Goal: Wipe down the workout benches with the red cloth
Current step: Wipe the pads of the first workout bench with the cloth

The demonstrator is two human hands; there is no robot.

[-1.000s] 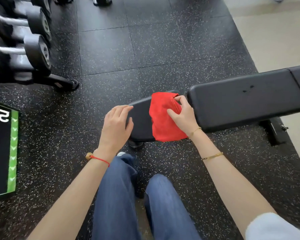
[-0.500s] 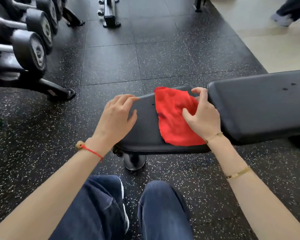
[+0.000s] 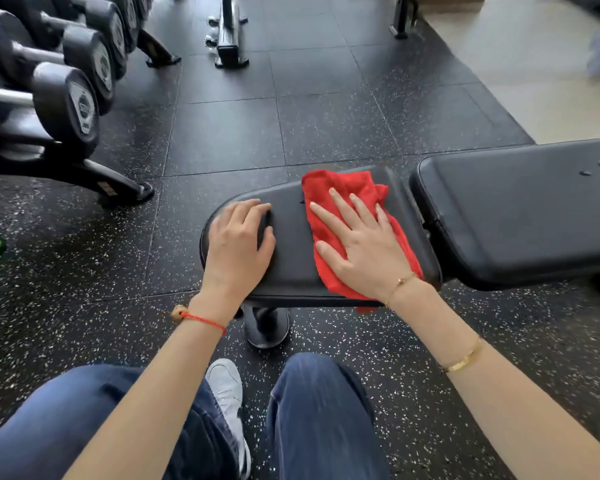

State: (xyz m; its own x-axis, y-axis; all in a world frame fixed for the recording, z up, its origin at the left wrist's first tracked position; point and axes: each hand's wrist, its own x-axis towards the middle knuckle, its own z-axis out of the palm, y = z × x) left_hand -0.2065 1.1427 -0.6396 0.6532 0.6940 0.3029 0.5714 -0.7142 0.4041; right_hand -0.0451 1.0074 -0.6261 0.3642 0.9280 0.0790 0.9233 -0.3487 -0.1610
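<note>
Red cloth (image 3: pixel 347 216) now lies spread and rumpled over the right half of the worktop's seat pad (image 3: pixel 291 247), reaching from far edge to near edge w/ a bit hanging over the near edge; half a sec ago it was a smaller bunch pinched at its right side. Right hand (image 3: pixel 364 251) has gone from a pinch to lying flat on the cloth, fingers (image 3: pixel 340 209) spread wide, palm pressing down, nothing gripped. Left hand (image 3: pixel 238 242) sits on the left end of the seat pad, fingers curled loosely w/ tips touching the vinyl, holding nothing; it has slid a little further onto the pad vs before. Back pad (image 3: pixel 520 209) sits just beside the cloth's right side, split from the seat by a narrow gap. View has come closer and lower: a grey shoe (image 3: pixel 227 393) now shows between the knees. Dumbbell rack (image 3: pixel 49 88) stands well apart, off the worktop's far-left corner. No containers in view.
</note>
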